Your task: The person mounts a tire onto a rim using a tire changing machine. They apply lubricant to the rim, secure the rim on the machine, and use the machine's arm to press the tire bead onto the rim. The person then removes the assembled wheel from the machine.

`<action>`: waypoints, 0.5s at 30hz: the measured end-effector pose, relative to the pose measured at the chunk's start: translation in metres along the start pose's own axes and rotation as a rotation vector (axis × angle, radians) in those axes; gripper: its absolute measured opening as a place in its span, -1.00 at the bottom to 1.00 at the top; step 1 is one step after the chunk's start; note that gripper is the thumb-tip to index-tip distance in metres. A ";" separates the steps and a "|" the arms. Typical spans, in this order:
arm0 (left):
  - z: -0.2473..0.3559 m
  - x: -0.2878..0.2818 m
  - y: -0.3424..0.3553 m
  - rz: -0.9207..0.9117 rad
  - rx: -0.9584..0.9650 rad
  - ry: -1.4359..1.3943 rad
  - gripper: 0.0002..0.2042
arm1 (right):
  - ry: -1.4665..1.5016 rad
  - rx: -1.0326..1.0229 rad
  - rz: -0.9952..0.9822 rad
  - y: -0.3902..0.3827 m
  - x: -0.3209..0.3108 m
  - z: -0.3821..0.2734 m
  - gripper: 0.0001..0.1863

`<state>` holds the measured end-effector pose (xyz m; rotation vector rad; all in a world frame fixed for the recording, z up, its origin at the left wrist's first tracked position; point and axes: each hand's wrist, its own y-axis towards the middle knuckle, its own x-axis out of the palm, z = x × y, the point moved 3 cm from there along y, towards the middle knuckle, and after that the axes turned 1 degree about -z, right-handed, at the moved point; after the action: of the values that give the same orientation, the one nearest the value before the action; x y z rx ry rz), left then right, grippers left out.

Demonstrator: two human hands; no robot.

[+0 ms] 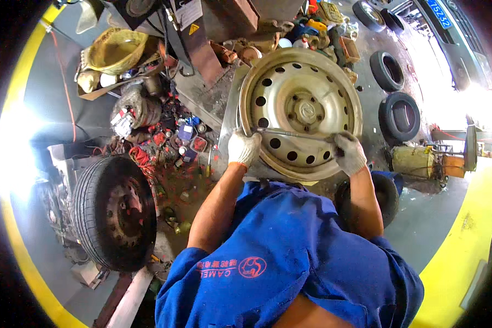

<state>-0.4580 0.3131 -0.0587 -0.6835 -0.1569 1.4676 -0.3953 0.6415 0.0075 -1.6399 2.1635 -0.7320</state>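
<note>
your gloved left hand (244, 147) and right hand (349, 153) each clench end of thin metal bar (292, 134), long axis left-right across bare steel wheel rim (300, 109), both equally near.

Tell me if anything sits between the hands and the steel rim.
Nothing visible does. The left hand and right hand, both gloved, are already at the rim, gripping a thin metal bar laid across its face.
</note>
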 end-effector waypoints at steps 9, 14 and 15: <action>-0.005 -0.005 0.001 0.033 0.065 0.006 -0.66 | -1.374 -0.281 -0.406 -0.024 0.139 -0.025 -0.56; -0.031 0.014 0.013 0.064 0.133 -0.147 -0.60 | -1.159 -0.135 -0.602 0.055 0.230 -0.033 -0.62; -0.004 0.008 0.003 0.060 0.073 -0.072 -0.59 | -1.235 -0.126 -0.551 0.074 0.230 -0.023 -0.60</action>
<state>-0.4577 0.3189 -0.0659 -0.5807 -0.1383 1.5484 -0.5318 0.4407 -0.0057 -1.9605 0.8982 0.3229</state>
